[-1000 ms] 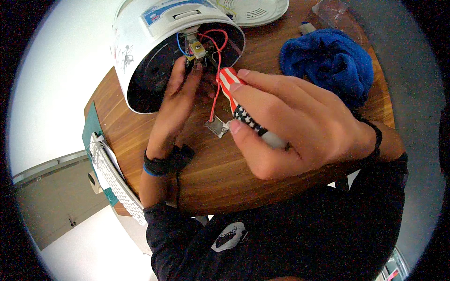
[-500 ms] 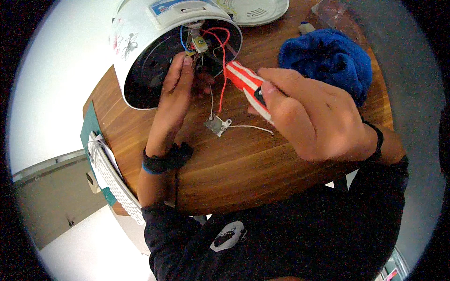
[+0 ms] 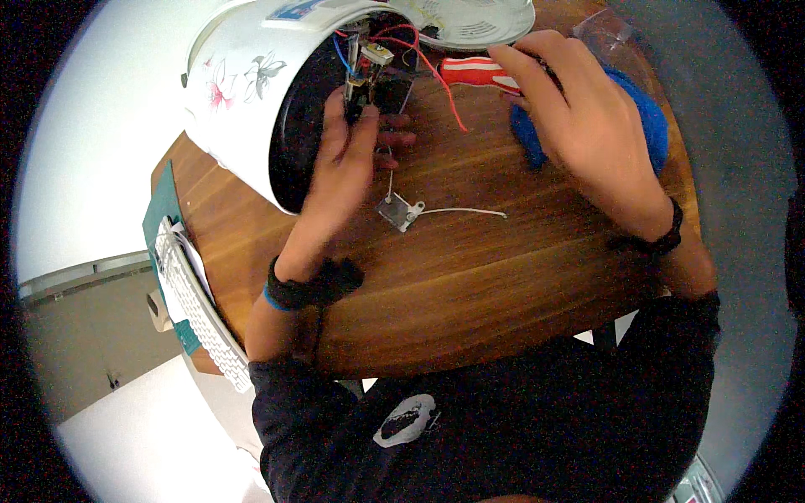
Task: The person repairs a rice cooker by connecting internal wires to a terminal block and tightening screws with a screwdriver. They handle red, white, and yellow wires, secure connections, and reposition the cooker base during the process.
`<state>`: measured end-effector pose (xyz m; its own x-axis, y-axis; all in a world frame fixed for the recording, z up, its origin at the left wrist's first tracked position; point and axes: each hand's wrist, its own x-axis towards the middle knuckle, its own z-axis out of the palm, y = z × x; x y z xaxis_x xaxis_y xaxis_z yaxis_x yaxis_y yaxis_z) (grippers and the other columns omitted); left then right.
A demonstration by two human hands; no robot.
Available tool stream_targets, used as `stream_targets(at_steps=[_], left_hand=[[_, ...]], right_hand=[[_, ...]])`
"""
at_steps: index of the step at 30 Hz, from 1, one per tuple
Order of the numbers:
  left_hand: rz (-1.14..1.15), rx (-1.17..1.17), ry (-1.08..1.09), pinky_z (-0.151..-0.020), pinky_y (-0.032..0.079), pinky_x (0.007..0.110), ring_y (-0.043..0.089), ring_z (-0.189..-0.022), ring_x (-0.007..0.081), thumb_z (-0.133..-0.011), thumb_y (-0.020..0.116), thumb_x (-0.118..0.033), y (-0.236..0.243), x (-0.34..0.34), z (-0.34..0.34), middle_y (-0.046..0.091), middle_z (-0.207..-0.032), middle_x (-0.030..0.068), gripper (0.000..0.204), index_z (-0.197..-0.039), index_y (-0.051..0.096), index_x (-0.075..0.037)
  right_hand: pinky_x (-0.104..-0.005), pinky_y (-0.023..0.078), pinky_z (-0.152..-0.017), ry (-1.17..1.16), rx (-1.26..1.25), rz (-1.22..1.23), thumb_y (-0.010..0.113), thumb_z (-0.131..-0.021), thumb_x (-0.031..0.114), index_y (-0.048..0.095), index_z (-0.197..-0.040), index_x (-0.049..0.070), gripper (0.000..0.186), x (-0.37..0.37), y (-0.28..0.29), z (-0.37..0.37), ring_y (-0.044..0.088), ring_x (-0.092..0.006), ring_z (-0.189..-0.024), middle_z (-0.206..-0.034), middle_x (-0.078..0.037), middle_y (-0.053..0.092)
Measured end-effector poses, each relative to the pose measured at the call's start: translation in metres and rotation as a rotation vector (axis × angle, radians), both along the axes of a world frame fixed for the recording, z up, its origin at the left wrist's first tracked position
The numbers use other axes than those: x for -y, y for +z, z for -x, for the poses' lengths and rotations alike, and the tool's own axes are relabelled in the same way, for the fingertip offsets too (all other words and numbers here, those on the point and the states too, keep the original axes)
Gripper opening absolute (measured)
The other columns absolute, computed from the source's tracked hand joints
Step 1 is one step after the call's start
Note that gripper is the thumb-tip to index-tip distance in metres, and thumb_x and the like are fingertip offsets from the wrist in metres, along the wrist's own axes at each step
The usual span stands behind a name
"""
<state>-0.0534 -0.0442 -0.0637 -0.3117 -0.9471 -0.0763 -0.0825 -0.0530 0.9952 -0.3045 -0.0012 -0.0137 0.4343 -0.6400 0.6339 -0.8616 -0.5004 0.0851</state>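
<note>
A white rice-cooker-like housing (image 3: pixel 239 101) with a flower print lies on its side, its dark open end toward me. At that opening my left hand (image 3: pixel 344 172) grips a small metal switch bracket (image 3: pixel 369 63) between thumb and fingers; blue and red wires run from it. A loose red wire (image 3: pixel 453 101) hangs over the table. My right hand (image 3: pixel 587 138) is closed on the red-and-white handle of a screwdriver (image 3: pixel 476 73), which points left toward the bracket. The screwdriver's tip cannot be made out. Below my left hand lies a small metal plate (image 3: pixel 397 213) with a white wire.
A bunched blue cloth (image 3: pixel 650 109) lies partly behind my right hand. At the far side sits a round pale plate-like part (image 3: pixel 495 29), with a clear plastic bag (image 3: pixel 610 32) to its right. A white keyboard (image 3: pixel 197 293) stands along the left table edge.
The screwdriver and my right hand have moved up and away, and the handle lies more level. The housing has turned, and my left hand with the bracket has shifted slightly right.
</note>
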Motion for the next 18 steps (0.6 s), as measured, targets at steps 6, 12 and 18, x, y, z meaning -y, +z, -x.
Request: stream_targets(at_steps=[6,12,18], left_hand=[[0.027,0.031,0.027,-0.068,0.053,0.03,0.07,-0.092,0.0194,-0.108,0.043,-0.018,0.002,0.001,-0.002,0.065,-0.107,0.0127,0.035,-0.14,0.033,-0.007],[0.052,0.057,0.04,-0.067,0.053,0.03,0.069,-0.089,0.0187,-0.106,0.045,-0.016,0.001,0.003,-0.009,0.066,-0.103,0.011,0.035,-0.138,0.034,-0.008],[0.03,0.048,0.061,-0.066,0.053,0.03,0.069,-0.089,0.0176,-0.106,0.046,-0.015,-0.004,0.006,-0.008,0.064,-0.108,0.0102,0.035,-0.139,0.034,-0.009]], right_hand=[[-0.041,0.053,-0.082,0.108,0.028,-0.04,0.069,-0.077,0.0,0.058,-0.123,0.001,0.048,0.016,0.0,0.0,0.061,-0.0339,-0.097,-0.107,-0.014,0.058],[-0.0437,0.053,-0.078,0.123,0.083,-0.168,0.071,-0.08,0.001,0.057,-0.123,0.002,0.045,0.016,-0.003,-0.005,0.062,-0.0374,-0.094,-0.107,-0.015,0.057],[-0.0441,0.052,-0.078,0.126,0.149,-0.339,0.07,-0.087,0.005,0.057,-0.123,0.003,0.039,0.021,0.0,-0.002,0.063,-0.0397,-0.094,-0.105,-0.017,0.059]])
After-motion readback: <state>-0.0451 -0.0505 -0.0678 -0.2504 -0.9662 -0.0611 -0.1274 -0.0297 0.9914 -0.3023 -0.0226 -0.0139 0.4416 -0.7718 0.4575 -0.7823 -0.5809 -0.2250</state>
